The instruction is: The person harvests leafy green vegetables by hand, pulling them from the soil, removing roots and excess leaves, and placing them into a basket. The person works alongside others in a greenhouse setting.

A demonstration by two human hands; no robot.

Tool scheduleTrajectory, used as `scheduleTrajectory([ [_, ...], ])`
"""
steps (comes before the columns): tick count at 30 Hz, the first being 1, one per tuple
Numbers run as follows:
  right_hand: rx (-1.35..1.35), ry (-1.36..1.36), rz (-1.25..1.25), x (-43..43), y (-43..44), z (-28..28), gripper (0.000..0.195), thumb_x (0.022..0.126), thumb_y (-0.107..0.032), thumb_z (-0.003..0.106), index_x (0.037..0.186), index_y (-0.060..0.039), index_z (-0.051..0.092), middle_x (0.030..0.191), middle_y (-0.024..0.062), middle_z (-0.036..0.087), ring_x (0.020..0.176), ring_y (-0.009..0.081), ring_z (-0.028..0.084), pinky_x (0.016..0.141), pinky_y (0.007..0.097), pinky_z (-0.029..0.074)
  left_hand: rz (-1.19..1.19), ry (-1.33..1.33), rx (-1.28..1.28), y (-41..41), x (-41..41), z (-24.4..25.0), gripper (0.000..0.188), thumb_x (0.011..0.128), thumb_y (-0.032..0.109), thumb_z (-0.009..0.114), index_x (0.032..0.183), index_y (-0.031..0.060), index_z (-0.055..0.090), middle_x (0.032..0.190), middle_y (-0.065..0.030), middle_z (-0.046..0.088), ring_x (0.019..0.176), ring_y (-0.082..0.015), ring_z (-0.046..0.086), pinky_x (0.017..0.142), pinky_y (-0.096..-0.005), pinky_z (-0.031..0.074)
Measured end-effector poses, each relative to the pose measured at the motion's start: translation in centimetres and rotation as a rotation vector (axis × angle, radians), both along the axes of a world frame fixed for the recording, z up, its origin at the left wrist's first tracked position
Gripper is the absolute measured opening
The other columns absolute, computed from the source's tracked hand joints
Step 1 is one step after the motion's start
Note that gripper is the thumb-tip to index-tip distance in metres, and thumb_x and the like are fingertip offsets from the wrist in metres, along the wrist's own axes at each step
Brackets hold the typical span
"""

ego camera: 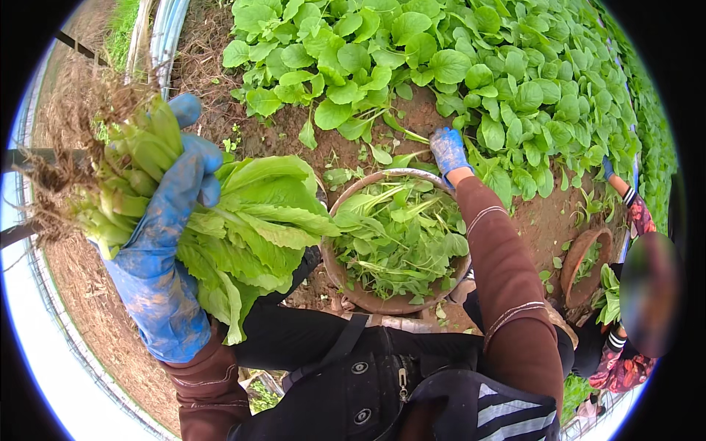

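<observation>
My left hand (176, 204), in a muddy blue rubber glove, is closed round the stems of a large bunch of leafy greens (259, 220). Their dirty roots point to the upper left and the leaves hang to the right. My right hand (449, 151), in a blue glove, reaches down to the plants at the edge of the bed of leafy greens (353, 60). Stems lie beside its fingers; whether it grips them is hidden. Below it, a round basin (380, 306) on the soil holds loose green leaves and small plants (397, 237).
A co-worker (623, 353) in patterned sleeves crouches at the right, one blue-gloved hand (608, 167) at the bed and greens near the other. A smaller basin (571, 264) with greens stands between us. Bundled pale plastic strips or tubing (168, 44) lie at the upper left.
</observation>
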State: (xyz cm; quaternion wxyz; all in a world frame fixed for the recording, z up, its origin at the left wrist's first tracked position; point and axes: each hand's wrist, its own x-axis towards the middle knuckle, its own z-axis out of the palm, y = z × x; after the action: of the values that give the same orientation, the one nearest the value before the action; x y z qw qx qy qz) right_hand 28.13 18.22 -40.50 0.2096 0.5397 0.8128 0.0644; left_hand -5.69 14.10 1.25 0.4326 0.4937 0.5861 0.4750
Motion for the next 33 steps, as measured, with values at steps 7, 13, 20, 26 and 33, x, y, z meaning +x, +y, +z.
scheduleTrajectory([
  [7,-0.717,1.138,-0.603,-4.0,-0.2,14.7,0.016,0.091,-0.009,0.05,0.094,-0.0032,0.064,0.07,0.0035,0.062,0.058,0.013,0.054,0.055,0.0271,0.046,-0.007,0.094,0.037,-0.3,-1.2,-0.5,0.049,0.087,0.014,0.058,0.127,-0.0118,0.045,0.085,-0.0032,0.051,0.072,-0.0079,0.043,0.068,-0.0188,0.035],
  [13,-1.015,0.628,0.19,-6.1,-13.7,16.8,0.015,0.081,-0.015,0.059,0.088,-0.0022,0.062,0.076,0.0161,0.065,0.075,0.0322,0.066,0.068,0.0403,0.054,0.07,-0.001,-0.002,-0.8,1.2,0.9,0.049,0.087,0.011,0.061,0.127,-0.0118,0.045,0.082,-0.0027,0.051,0.07,-0.007,0.044,0.066,-0.0182,0.034],
  [20,-0.602,0.771,0.111,-6.8,-9.9,18.8,0.018,0.08,-0.023,0.063,0.087,-0.0075,0.066,0.08,0.0168,0.065,0.074,0.0324,0.066,0.066,0.0417,0.053,0.036,-0.022,-0.028,-1.6,0.4,0.4,0.051,0.087,0.013,0.063,0.128,-0.0116,0.045,0.084,-0.0021,0.053,0.071,-0.0065,0.044,0.067,-0.0188,0.035],
  [26,-0.2,0.018,-0.191,0.7,0.8,11.7,0.021,0.079,-0.032,0.068,0.083,-0.0122,0.071,0.079,0.0098,0.068,0.083,0.0246,0.067,0.067,0.037,0.054,-0.097,0.068,0.004,-0.3,0.0,-0.2,0.049,0.089,0.014,0.058,0.129,-0.0117,0.043,0.089,-0.0041,0.053,0.073,-0.0073,0.045,0.069,-0.0188,0.036],
  [33,-0.335,-0.049,-0.423,4.0,4.2,3.6,0.026,0.081,-0.028,0.064,0.098,-0.0101,0.072,0.103,0.0138,0.069,0.095,0.0294,0.067,0.078,0.0416,0.054,-0.039,0.237,0.068,1.2,-2.1,-0.7,0.049,0.088,0.014,0.053,0.128,-0.0123,0.042,0.096,-0.0091,0.053,0.075,-0.0087,0.046,0.069,-0.0183,0.037],
])
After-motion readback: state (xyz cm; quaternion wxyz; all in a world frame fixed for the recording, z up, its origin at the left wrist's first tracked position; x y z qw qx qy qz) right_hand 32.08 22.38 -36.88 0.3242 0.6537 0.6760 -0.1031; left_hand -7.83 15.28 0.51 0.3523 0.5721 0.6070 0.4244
